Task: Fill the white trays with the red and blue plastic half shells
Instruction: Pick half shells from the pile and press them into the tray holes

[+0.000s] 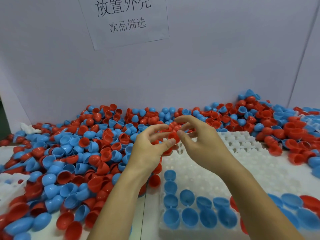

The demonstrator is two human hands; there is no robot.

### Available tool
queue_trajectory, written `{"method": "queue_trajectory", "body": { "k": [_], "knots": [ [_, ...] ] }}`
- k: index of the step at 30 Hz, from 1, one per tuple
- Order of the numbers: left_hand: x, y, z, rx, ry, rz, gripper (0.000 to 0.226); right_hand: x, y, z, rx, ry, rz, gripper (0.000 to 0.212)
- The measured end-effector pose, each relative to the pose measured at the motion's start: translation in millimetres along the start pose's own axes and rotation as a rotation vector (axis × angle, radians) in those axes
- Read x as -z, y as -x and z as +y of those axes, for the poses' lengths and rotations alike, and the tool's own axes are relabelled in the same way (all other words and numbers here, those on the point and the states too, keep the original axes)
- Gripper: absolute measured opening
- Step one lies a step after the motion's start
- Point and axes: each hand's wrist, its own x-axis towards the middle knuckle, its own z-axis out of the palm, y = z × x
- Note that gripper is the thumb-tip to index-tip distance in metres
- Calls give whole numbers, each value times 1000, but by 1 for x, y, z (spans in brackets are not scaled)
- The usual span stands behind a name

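A white tray (pixel 251 163) with rows of round pockets lies at the right, in front of me. Several blue half shells (pixel 189 218) sit in its near rows and in its left column. Above the tray's far left corner my left hand (pixel 150 149) holds a red half shell (pixel 174 137) between thumb and fingers, with more red showing under its palm. My right hand (pixel 200 141) meets it from the right, thumb and fingertips pinching the same red shell.
A deep pile of loose red and blue half shells (pixel 83 149) covers the table's left and back, up to the white wall. Part of a second white tray (pixel 8 186) shows at the left edge. A paper sign (pixel 124 21) hangs on the wall.
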Motion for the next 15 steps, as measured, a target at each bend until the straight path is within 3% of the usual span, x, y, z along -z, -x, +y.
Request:
{"method": "queue_trajectory", "body": {
  "k": [5, 10, 15],
  "knots": [
    [-3, 2, 0, -23, -74, -129, 44, 10, 0, 6, -131, 1, -53, 22],
    [-5, -1, -4, 21, 57, -57, 48, 10, -2, 9, -207, 9, 131, 7],
    [-4, -3, -5, -11, 164, -89, 42, 9, -3, 10, -235, 43, 202, 9]
  ]
}}
